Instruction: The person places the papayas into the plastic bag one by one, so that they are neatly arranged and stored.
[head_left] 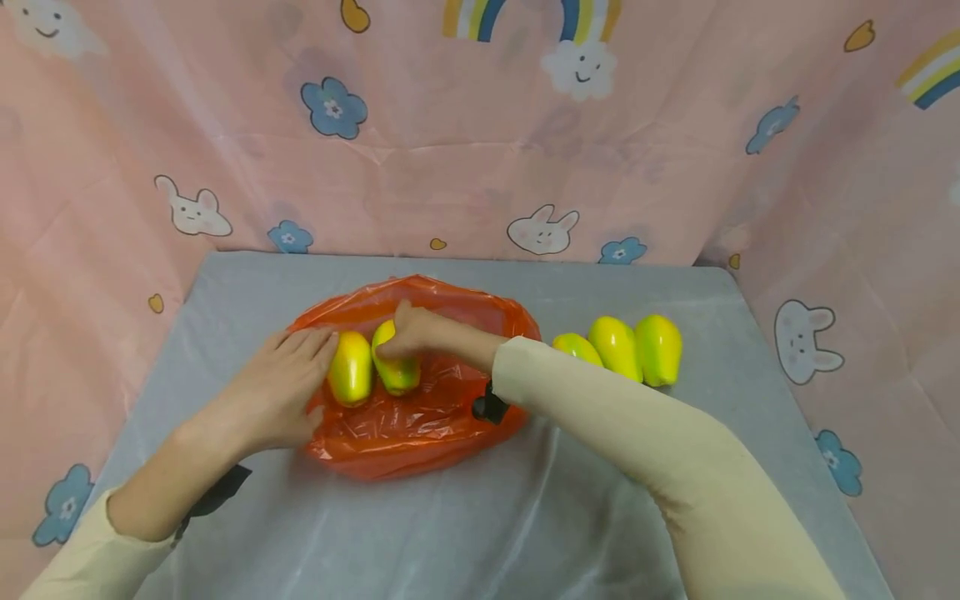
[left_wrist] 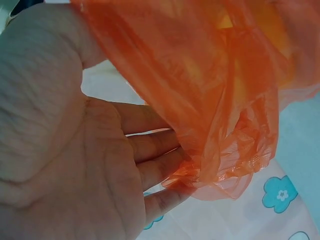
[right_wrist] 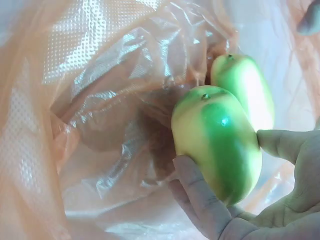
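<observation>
An orange-red plastic bag (head_left: pixel 450 417) lies spread wide, its mouth facing up. Inside its left part, one yellow-green papaya (head_left: pixel 350 367) stands beside another papaya (head_left: pixel 397 375). My right hand (head_left: pixel 420 329) reaches over the bag and grips the second one, thumb on one side and fingers on the other, as the right wrist view shows on this papaya (right_wrist: pixel 217 140). At the bag's left side is my left hand (head_left: pixel 288 383), its fingers (left_wrist: pixel 155 145) fairly straight and against the outside of the plastic (left_wrist: pixel 200 100).
To the right of the bag, a papaya (head_left: pixel 577 348), a second (head_left: pixel 617 346) and a third (head_left: pixel 660 350) sit in a row, partly hidden by my right sleeve (head_left: pixel 615 417). Grey cloth (head_left: pixel 360 533) covers the table. A pink patterned curtain (head_left: pixel 450 167) hangs behind and at both sides.
</observation>
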